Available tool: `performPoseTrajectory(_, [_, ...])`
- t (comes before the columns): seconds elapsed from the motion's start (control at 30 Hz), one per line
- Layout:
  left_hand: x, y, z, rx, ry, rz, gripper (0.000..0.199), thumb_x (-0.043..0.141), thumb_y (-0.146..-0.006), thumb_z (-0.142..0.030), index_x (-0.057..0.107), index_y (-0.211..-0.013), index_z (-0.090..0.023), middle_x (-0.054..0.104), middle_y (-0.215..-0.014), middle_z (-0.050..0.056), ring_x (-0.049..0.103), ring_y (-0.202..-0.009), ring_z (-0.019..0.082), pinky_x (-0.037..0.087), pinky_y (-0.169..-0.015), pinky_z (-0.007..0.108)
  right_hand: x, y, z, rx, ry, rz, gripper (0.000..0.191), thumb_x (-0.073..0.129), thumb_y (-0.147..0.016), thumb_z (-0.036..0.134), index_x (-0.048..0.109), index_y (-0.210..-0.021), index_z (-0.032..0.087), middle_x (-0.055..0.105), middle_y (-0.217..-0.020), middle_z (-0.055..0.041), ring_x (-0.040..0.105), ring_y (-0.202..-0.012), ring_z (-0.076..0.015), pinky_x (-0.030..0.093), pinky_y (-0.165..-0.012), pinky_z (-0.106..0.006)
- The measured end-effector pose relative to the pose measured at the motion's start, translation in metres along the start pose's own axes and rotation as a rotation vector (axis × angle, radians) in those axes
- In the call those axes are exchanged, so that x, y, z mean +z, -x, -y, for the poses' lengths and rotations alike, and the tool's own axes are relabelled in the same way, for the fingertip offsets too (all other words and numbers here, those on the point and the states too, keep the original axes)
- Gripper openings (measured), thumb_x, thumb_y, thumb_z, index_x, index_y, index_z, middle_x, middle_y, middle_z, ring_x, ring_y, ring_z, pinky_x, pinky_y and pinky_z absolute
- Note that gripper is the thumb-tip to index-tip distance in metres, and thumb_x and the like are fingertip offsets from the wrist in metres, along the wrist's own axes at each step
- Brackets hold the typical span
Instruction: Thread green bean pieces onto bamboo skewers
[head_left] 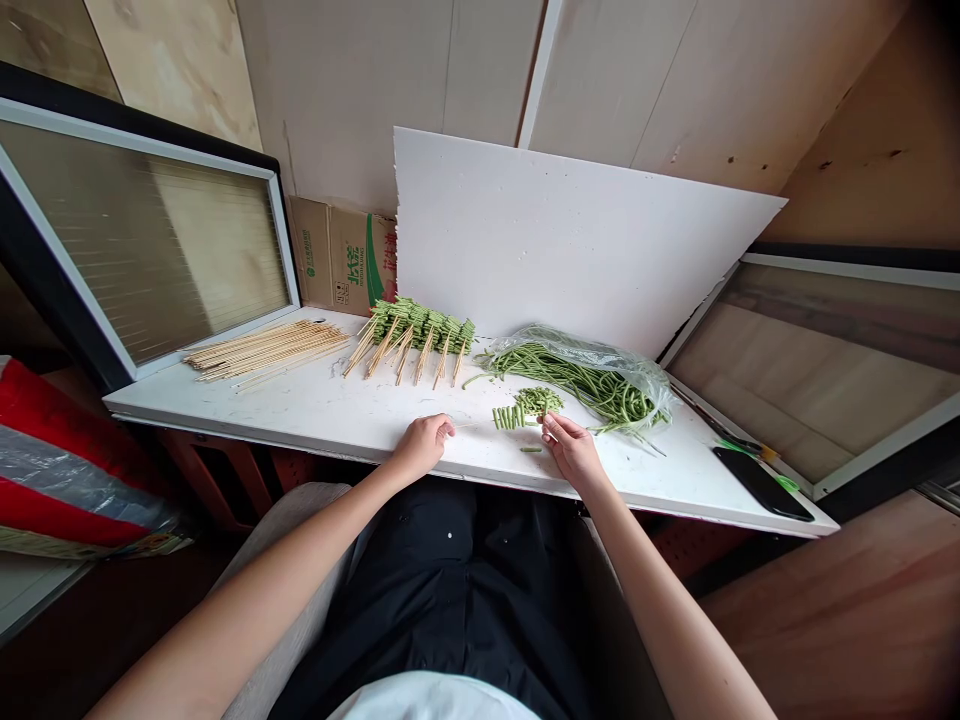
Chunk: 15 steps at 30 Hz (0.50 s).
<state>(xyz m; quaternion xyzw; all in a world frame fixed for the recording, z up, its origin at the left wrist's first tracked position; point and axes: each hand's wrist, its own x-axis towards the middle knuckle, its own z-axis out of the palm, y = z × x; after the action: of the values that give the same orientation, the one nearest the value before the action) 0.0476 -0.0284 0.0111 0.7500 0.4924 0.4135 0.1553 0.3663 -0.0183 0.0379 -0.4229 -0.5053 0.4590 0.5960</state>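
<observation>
My left hand is closed around the near end of a thin wooden skewer that points right. Several short green bean pieces sit side by side across the skewer's far part. At their right, my right hand pinches a bean piece between thumb and fingers. Just behind lies a small pile of cut bean pieces. One loose piece rests on the white table beside my right hand.
Bare skewers lie at the left, with filled bean skewers stacked beside them. Long beans in a plastic bag are behind my right hand. A black phone lies at the right edge. A cardboard box and white board stand behind.
</observation>
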Motion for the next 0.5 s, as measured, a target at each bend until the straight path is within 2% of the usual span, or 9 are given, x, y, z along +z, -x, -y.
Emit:
performPoseTrajectory(0.2, [0.002,0.0,0.001,0.001,0.006,0.005,0.026,0.051,-0.096,-0.01,0.073,-0.089,-0.02,0.081,-0.092,0.006,0.076,-0.089,0.023,0.058,-0.08,0.033,-0.001,-0.004,-0.005,0.001,-0.021,-0.05,0.037,0.097,-0.06,0.051,0.082,-0.081,0.025,0.078,-0.09,-0.0036,0.061,-0.071,-0.0162,0.053,-0.069,-0.033])
performPoseTrajectory(0.33, [0.003,0.0,0.003,-0.005,0.011,-0.004,0.025,0.053,-0.093,-0.009,0.074,-0.089,-0.02,0.082,-0.092,0.006,0.076,-0.088,0.023,0.06,-0.081,0.032,-0.001,-0.005,-0.01,-0.005,0.009,-0.108,0.042,0.099,-0.056,0.051,0.082,-0.083,0.024,0.08,-0.092,-0.0057,0.068,-0.079,-0.0207,0.056,-0.073,-0.035])
performPoseTrajectory(0.5, [0.004,0.0,0.005,0.001,0.017,0.002,0.025,0.054,-0.09,-0.006,0.074,-0.089,-0.02,0.081,-0.09,0.006,0.076,-0.087,0.022,0.06,-0.08,0.032,-0.005,-0.001,-0.011,-0.081,0.109,-0.105,0.042,0.097,-0.063,0.053,0.084,-0.089,0.022,0.081,-0.097,-0.0081,0.072,-0.09,-0.0244,0.057,-0.082,-0.038])
